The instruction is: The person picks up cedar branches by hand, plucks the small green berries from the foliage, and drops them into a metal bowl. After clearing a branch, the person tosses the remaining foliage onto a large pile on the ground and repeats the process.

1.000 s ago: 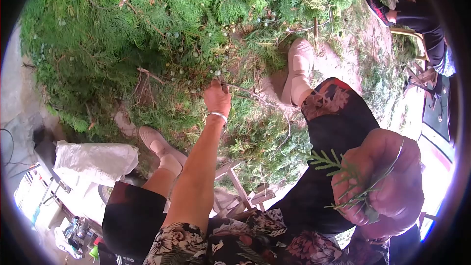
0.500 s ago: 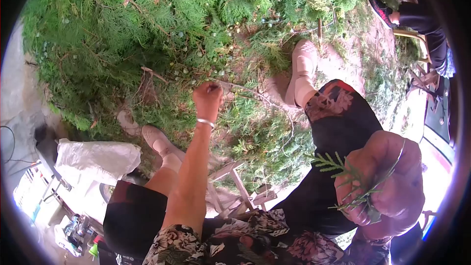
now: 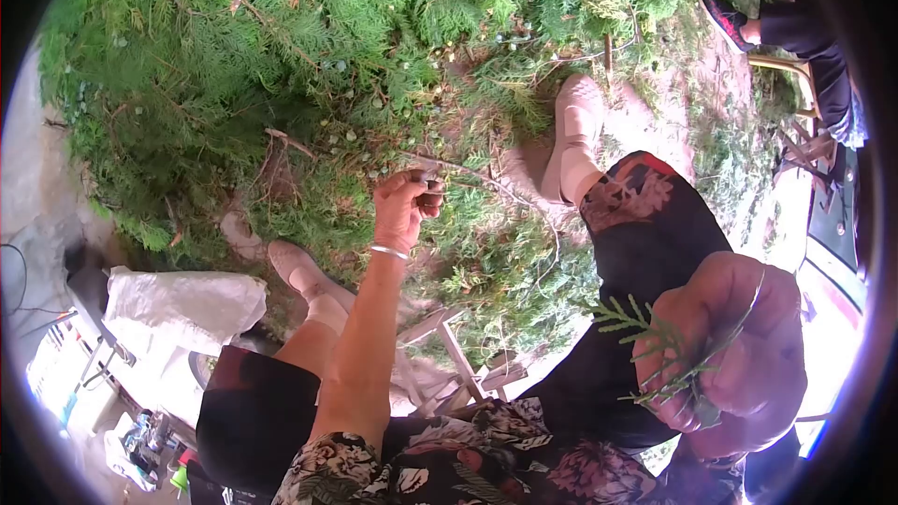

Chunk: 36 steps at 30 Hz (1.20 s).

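Observation:
My right hand [image 3: 739, 341] is large and close to the camera at the lower right, its fingers closed around a small green conifer sprig [image 3: 678, 341]. The sprig's scaly leaf tips stick out to the left of the fingers. Over the ground cuttings, near the middle of the view, is my left hand [image 3: 402, 210], with a pale bracelet [image 3: 389, 251] at its wrist. Its fingers are curled in a pinch, and something small and dark may be between them, too tiny to name. A thin bare twig [image 3: 486, 178] lies just beyond it.
A large heap of green conifer branches [image 3: 215, 65] covers the ground ahead. My shoes [image 3: 577, 108] rest among cuttings. A wooden stool frame [image 3: 449, 346] shows between my legs. A white sack [image 3: 182, 309] is at the left. Another person's leg [image 3: 795, 33] is at the upper right.
My left hand has shifted slightly down and to the right and turned, so its curled fingers show more. My right hand still holds the sprig, almost unmoved.

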Each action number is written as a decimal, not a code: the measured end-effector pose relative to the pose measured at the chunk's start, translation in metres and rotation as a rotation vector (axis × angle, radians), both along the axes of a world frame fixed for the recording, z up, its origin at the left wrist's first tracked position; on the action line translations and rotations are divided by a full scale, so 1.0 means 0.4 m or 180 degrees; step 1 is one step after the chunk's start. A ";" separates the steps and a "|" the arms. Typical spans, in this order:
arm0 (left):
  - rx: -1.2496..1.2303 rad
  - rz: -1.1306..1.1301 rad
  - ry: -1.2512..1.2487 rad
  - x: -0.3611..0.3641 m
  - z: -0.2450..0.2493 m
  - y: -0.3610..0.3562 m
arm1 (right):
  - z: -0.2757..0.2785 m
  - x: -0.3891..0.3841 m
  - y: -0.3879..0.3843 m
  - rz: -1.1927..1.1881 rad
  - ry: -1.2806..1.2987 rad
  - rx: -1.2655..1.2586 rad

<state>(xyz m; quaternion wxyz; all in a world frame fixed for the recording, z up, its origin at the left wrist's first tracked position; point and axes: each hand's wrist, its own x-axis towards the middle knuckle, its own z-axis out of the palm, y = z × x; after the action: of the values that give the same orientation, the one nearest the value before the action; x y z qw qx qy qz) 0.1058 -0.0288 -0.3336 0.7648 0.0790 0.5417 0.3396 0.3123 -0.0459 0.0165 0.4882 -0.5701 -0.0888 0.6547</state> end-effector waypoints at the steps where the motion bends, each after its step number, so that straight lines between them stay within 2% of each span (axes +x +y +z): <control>1: 0.0005 0.0010 0.0001 -0.001 -0.003 0.003 | 0.000 -0.003 0.003 0.0023 -0.0048 0.0003; 3: 0.0435 -0.0271 0.0803 0.006 -0.023 0.015 | 0.010 -0.013 0.023 0.0067 -0.0065 -0.0030; 4: 0.0768 -0.0806 0.1503 0.004 -0.054 0.031 | 0.013 -0.019 0.032 0.0098 -0.0079 -0.0065; 5: 0.0768 -0.0804 0.1494 0.011 -0.073 0.055 | 0.012 -0.021 0.032 0.0099 -0.0087 -0.0066; 7: 0.2460 -0.1610 0.3604 0.035 -0.085 0.106 | 0.012 -0.024 0.029 -0.0013 -0.0152 -0.0151; 8: 0.2166 -0.1776 0.3947 0.054 -0.076 0.118 | 0.008 -0.019 0.021 -0.0016 -0.0163 -0.0159; 9: 0.2162 -0.1780 0.3935 0.058 -0.095 0.125 | 0.000 -0.012 0.014 0.0033 -0.0158 -0.0088; 11: 0.2107 -0.2422 0.4673 0.063 -0.134 0.129 | -0.002 0.005 0.002 0.0079 -0.0160 -0.0019; 13: 0.2279 -0.2656 0.4647 0.060 -0.114 0.128 | 0.005 0.012 0.003 0.0205 -0.0176 -0.0163; 15: 0.1990 -0.1909 0.3362 0.035 -0.121 0.123 | 0.007 0.026 0.005 0.0338 -0.0087 -0.0160; 16: 0.1994 -0.1907 0.3367 0.022 -0.114 0.113 | 0.007 0.035 0.007 0.0472 -0.0004 -0.0159; 18: 0.0610 -0.0576 0.1174 -0.003 -0.088 0.087 | 0.007 0.048 0.011 0.0739 0.0170 -0.0163; 20: 0.0812 -0.0514 0.1219 0.024 -0.068 0.067 | 0.010 0.036 0.005 0.0879 0.0268 -0.0166; 21: 0.1019 -0.0447 0.1250 0.037 -0.063 0.062 | 0.014 0.012 0.002 0.0810 -0.0179 -0.0206; 22: 0.1224 -0.0784 0.1389 0.045 -0.082 0.068 | 0.017 0.000 0.001 0.0737 -0.0632 -0.0248; 23: 0.1224 -0.0779 0.1381 0.057 -0.113 0.079 | 0.015 0.005 0.001 0.0740 -0.0641 -0.0249; 25: 0.1724 -0.0910 0.2394 0.095 -0.123 0.113 | 0.006 0.022 0.007 0.0791 -0.0210 -0.0042; 26: 0.2038 -0.1284 0.3171 0.103 -0.122 0.120 | 0.011 0.021 0.007 0.0785 -0.0222 -0.0050; 27: 0.2037 -0.1291 0.3155 0.115 -0.132 0.121 | 0.020 0.013 0.010 0.0762 -0.0358 -0.0263; 29: 0.1820 -0.1717 0.4049 0.132 -0.149 0.123 | 0.029 0.010 0.015 0.0733 -0.0497 -0.0491; 31: 0.1718 -0.1872 0.4060 0.115 -0.157 0.128 | 0.032 0.013 0.017 0.0724 -0.0443 -0.0663; 33: 0.1861 -0.1807 0.2975 0.077 -0.179 0.134 | 0.029 0.015 0.015 0.0752 -0.0464 -0.0635; 34: 0.0605 -0.1041 0.1747 0.083 -0.077 0.134 | 0.029 0.017 0.015 0.0786 -0.0486 -0.0602; 35: 0.0612 -0.1040 0.1753 0.066 -0.068 0.119 | 0.031 0.018 0.018 0.0786 -0.0482 -0.0594; 36: 0.0276 -0.0503 0.1048 0.042 -0.061 0.109 | 0.035 0.018 0.023 0.0861 -0.0558 -0.0636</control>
<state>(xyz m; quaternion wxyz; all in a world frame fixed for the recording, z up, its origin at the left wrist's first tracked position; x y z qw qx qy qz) 0.1224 0.0148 -0.3582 0.6861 0.2087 0.6365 0.2839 0.3197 -0.0367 0.0307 0.3270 -0.6535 -0.1415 0.6678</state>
